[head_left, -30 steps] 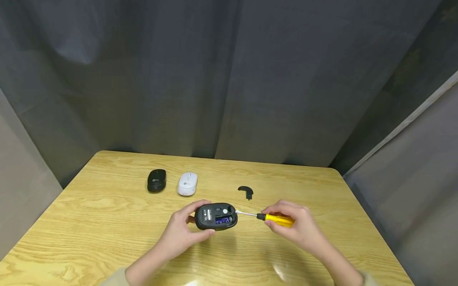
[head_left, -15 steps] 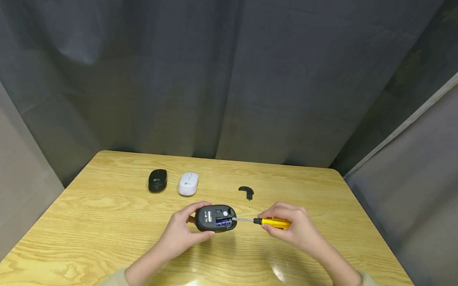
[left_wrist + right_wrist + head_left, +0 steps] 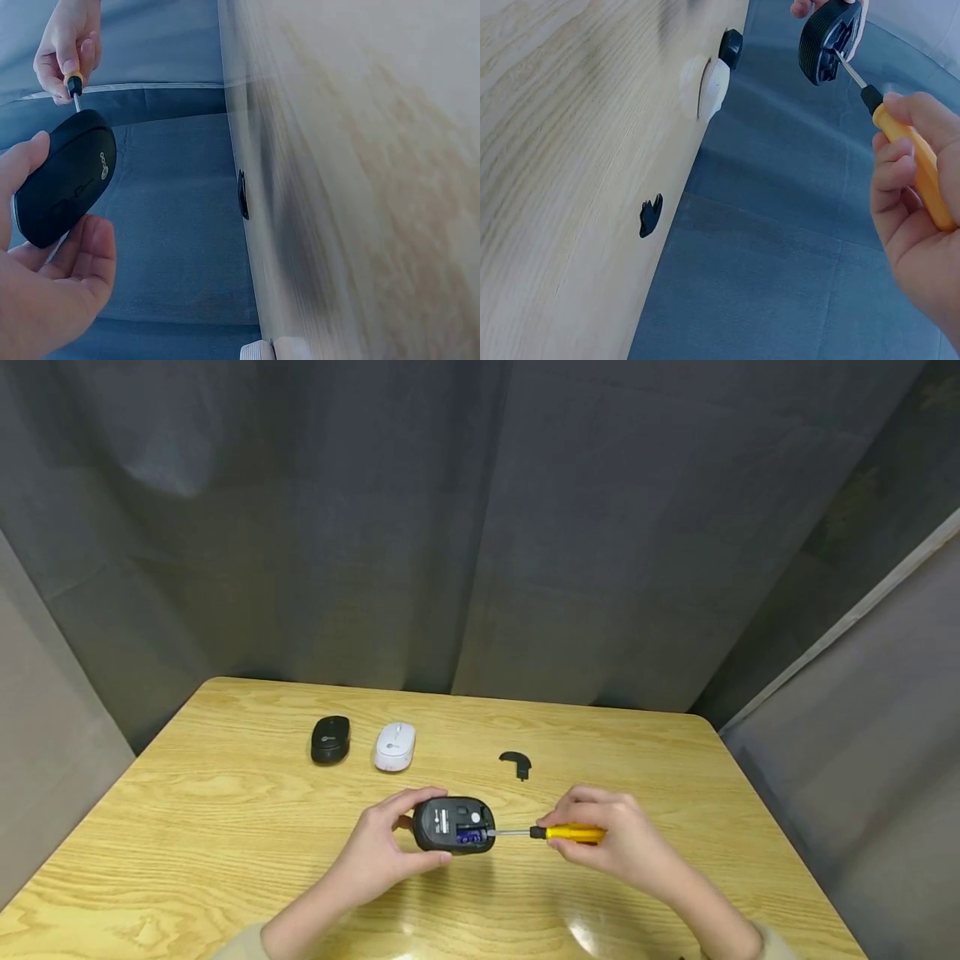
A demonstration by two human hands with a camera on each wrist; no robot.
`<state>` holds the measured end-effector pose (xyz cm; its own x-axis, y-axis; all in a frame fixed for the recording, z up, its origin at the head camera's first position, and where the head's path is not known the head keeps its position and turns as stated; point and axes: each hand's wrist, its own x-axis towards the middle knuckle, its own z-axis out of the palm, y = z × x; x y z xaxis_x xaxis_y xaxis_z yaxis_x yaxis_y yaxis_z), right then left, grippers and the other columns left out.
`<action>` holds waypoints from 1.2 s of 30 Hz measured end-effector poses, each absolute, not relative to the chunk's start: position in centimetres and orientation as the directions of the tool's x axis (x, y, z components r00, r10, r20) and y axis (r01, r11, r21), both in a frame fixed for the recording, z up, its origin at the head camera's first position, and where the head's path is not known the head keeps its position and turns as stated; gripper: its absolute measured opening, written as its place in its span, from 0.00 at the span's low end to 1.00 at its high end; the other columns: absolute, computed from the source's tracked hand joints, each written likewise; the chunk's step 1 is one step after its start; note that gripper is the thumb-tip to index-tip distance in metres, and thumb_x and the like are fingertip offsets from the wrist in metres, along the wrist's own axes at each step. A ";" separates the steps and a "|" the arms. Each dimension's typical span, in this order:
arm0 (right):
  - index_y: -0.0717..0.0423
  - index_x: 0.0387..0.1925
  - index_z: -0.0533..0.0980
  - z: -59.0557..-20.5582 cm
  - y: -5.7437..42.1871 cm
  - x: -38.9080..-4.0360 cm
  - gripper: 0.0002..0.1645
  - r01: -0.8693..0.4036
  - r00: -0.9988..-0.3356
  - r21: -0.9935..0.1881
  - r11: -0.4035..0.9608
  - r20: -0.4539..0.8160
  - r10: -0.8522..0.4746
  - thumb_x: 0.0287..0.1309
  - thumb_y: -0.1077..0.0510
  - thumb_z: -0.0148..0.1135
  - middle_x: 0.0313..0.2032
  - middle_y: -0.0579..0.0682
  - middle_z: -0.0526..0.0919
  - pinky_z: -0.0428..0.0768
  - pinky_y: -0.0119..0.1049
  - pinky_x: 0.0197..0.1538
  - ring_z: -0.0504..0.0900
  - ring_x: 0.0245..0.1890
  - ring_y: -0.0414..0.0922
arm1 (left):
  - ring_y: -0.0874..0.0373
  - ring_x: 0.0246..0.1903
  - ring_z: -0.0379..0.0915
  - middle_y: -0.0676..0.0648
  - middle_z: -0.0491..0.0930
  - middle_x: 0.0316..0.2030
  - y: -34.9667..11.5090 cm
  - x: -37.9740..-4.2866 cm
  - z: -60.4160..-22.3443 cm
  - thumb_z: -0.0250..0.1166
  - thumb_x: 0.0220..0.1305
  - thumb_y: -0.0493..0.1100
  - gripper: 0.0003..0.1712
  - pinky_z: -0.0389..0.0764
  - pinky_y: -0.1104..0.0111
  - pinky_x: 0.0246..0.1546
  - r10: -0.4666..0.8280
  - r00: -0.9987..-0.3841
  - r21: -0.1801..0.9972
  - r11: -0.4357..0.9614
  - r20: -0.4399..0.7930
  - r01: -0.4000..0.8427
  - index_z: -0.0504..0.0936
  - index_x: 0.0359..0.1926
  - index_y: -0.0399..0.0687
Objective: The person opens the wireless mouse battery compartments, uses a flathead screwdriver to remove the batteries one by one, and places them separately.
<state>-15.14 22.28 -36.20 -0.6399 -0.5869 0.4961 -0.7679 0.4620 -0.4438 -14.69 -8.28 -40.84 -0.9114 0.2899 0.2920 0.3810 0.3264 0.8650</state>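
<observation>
My left hand (image 3: pixel 386 842) holds a black computer mouse (image 3: pixel 442 828) above the table, its underside turned up toward the head camera. The battery compartment is uncovered, and a blue battery (image 3: pixel 471 837) lies inside. In the left wrist view, the top shell of the mouse (image 3: pixel 71 176) shows between thumb and fingers. My right hand (image 3: pixel 607 827) grips the yellow handle of a screwdriver (image 3: pixel 573 834). Its metal shaft points left, with the tip at the right end of the battery compartment. In the right wrist view, the screwdriver (image 3: pixel 915 161) reaches into the open end of the mouse.
A black L-shaped battery cover (image 3: pixel 517 763) lies on the wooden table (image 3: pixel 637 760) beyond the hands. Farther left rest a second black mouse (image 3: pixel 330 740) and a white mouse (image 3: pixel 395 746), both top side up. Dark curtains (image 3: pixel 375 527) hang behind the table.
The screwdriver tip has shifted from the outer edge of the mouse down and left to the battery compartment's end. The left hand has tilted the mouse and lowered it slightly.
</observation>
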 end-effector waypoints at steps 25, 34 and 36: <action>0.50 0.32 0.84 -34.4 20.5 -15.2 0.13 -0.879 -0.475 -0.211 0.427 0.453 -0.754 0.40 0.67 0.72 0.32 0.41 0.75 0.71 0.13 0.28 0.73 0.25 0.30 | 0.66 0.39 0.76 0.62 0.79 0.48 -7.8 -14.5 -41.0 0.81 0.33 0.46 0.39 0.79 0.70 0.41 0.289 -0.892 0.808 0.391 0.347 0.440 0.78 0.52 0.65; 0.50 0.31 0.82 -34.7 20.4 -15.4 0.12 -0.874 -0.485 -0.242 0.420 0.439 -0.756 0.41 0.67 0.71 0.32 0.40 0.75 0.72 0.13 0.28 0.73 0.25 0.30 | 0.64 0.47 0.76 0.64 0.79 0.47 -7.6 -14.4 -41.2 0.82 0.31 0.43 0.39 0.80 0.68 0.46 0.261 -0.886 0.817 0.351 0.384 0.457 0.79 0.50 0.66; 0.51 0.32 0.81 -34.8 20.6 -15.6 0.13 -0.875 -0.483 -0.268 0.403 0.446 -0.754 0.41 0.68 0.70 0.32 0.41 0.76 0.72 0.13 0.29 0.74 0.26 0.31 | 0.64 0.48 0.76 0.63 0.79 0.48 -7.6 -14.3 -41.1 0.82 0.31 0.43 0.39 0.79 0.67 0.48 0.258 -0.886 0.821 0.341 0.387 0.458 0.79 0.50 0.66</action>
<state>-15.60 20.55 -34.84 -0.4832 -0.7536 0.4457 -0.8752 0.4028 -0.2678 -14.32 -7.62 -41.12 -0.8855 0.2578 0.3865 0.4577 0.3409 0.8212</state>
